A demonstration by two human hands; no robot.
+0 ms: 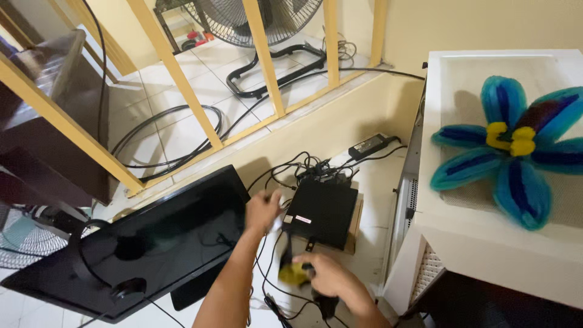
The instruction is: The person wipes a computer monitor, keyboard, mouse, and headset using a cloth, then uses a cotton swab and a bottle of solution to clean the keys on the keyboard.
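At about eight o'clock a flat black monitor [152, 243] lies tilted on the tiled floor [182, 130], screen up, with a thin black cable looping over its lower left part. Beyond it, toward eleven o'clock, yellow wooden rails [176, 73] slant across the view, and a black floor fan [255, 24] stands behind them at twelve o'clock.

The left hand [262, 210] reaches out just right of the monitor's upper corner, close beside the left edge of a small black box [322, 209] near the centre. The hand is blurred, so whether its fingers are curled on something cannot be told; something pale shows just beside it.

A tangle of black cables [303, 167] gathers at the box's far end, and a black power brick [370, 146] lies at one o'clock from it.

The right hand [328, 276], at six o'clock, has its fingers closed around a yellow object [293, 274], probably a cloth, just below the box.

At three o'clock a white cabinet [486, 255] carries a blue fuzzy flower [516, 149] with a yellow centre.
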